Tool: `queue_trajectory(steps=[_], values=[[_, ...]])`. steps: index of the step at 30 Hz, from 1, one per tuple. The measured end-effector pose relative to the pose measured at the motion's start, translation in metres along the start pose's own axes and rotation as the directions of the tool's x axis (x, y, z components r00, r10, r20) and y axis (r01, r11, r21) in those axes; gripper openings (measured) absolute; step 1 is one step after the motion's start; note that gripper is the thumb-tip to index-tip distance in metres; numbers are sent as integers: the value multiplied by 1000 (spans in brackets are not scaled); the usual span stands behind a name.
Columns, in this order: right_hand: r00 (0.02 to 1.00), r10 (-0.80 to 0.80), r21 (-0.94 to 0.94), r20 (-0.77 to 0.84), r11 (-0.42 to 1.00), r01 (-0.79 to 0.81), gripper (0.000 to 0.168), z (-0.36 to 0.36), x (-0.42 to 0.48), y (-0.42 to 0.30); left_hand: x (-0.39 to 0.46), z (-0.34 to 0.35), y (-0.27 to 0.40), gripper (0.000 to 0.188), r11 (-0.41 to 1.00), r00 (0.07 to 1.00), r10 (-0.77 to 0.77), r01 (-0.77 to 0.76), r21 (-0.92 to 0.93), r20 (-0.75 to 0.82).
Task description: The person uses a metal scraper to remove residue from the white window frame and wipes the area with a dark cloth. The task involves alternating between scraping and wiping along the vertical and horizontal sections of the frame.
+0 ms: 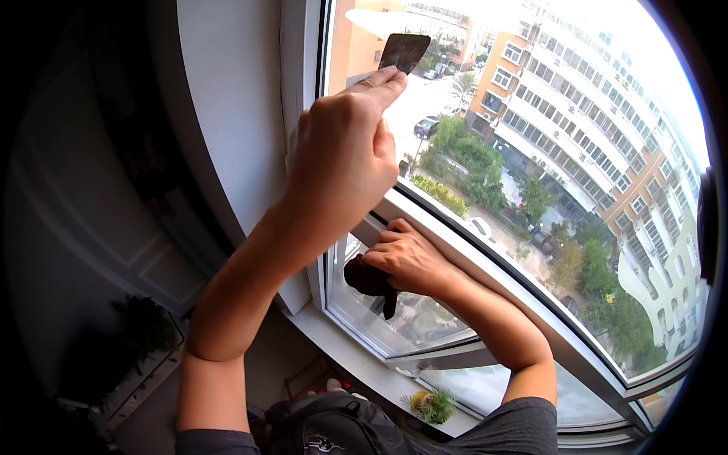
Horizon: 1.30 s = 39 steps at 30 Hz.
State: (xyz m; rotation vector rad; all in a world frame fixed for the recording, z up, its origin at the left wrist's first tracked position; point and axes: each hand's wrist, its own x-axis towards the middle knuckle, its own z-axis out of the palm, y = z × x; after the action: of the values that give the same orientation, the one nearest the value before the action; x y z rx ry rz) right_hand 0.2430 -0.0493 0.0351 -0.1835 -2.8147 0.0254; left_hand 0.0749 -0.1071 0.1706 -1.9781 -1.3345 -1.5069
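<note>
High on the upper window pane (455, 148), my left hand (347, 142) has its fingers extended on the lower end of a flat dark piece (404, 51), which lies against the glass; whether it is a scraper or a pad I cannot tell. Lower down, my right hand (406, 259) rests by the white window frame's crossbar (483, 244) and grips a dark brown cloth (367, 277). That cloth hangs in front of the lower pane, one end dangling down.
Below runs a white windowsill (335, 341) with a small potted plant (433, 405) on it. A white wall edge (233, 102) borders the window on the left. At lower left stands a white cabinet (142, 381) with a dark leafy plant (145, 327).
</note>
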Motion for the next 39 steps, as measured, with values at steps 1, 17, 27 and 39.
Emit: queue_trajectory(steps=[1,17,27,39], values=[[1000,5,-10,-1,1000,-5,22,-1,-1,0,0,0,-2,40,1000,1000,2,-2,-19,1],[998,22,-6,55,1000,-22,33,-4,0,0,3,-3,1,39,1000,1000,3,-3,11,-6],[999,10,-39,47,999,-8,29,-3,1,2,-2,-4,7,38,1000,999,-14,15,-24,28],[999,11,-1,31,1000,-11,27,-2,-2,1,-11,-4,4,42,1000,997,-21,22,-15,74]])
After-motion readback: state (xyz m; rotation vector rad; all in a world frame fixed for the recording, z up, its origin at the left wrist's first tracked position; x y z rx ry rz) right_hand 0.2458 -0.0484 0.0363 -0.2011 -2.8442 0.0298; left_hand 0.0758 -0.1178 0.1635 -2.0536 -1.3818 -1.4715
